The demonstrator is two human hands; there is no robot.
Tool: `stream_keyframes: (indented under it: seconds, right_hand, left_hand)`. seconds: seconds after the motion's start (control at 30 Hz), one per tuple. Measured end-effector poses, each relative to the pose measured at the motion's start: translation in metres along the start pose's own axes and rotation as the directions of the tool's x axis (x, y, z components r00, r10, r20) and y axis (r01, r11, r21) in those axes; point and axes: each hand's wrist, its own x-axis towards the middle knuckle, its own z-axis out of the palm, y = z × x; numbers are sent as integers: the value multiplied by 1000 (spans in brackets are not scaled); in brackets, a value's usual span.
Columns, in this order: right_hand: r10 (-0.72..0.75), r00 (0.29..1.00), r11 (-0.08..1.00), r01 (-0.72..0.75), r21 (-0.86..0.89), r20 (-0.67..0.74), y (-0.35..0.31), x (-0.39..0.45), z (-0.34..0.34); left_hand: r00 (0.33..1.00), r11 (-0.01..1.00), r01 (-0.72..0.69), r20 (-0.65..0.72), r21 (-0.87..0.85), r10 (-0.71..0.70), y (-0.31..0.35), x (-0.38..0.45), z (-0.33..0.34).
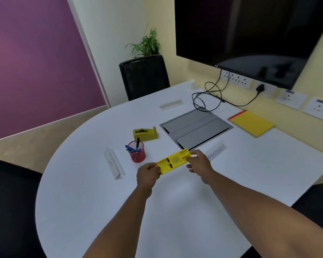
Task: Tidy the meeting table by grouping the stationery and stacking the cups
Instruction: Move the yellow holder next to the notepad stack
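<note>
From my head camera, I hold a flat yellow plastic tray (173, 161) with shallow compartments and a dark printed emblem between both hands, above the white rounded table (101, 202). My left hand (147, 175) pinches its near left end, thumb on top and fingers curled beneath. My right hand (199, 162) grips its far right end, fingers wrapped over the edge.

Just beyond my left fingers stands a red mesh pen cup (137, 152) holding blue and black pens. Past that sits a yellow tape dispenser (145, 134). To the left of my left hand lies a white folded name card (113, 162); another white name card (215, 150) with lettering lies just beyond my right fingers, partly hidden by them.

Farther ahead of my right hand is a grey cable hatch (196, 127) set in the table, and well beyond it to the right a yellow notepad with a red spine (251, 122). A small white paper cup (191, 83) stands at the far table edge, well apart from both hands.
</note>
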Motion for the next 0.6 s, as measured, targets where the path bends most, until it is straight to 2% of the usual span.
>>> stream_keyframes:
  seconds: [0.17,0.3,0.43,0.6]
  right_hand:
    - [65,998,969,-62,240,-5,-2,17,-16]
    - [114,993,846,-104,522,13,-5,37,-30]
    - [70,993,806,-110,582,92,-3,58,-54]
    - [26,994,812,-81,578,103,2,91,-96]
  left_hand:
    - [988,985,-88,141,146,67,6,8,27]
    - [983,981,-123,155,153,99,22,24,59]
    - [984,983,-128,139,132,109,38,46,105]
    - [983,992,-102,160,80,89,49,69,172]
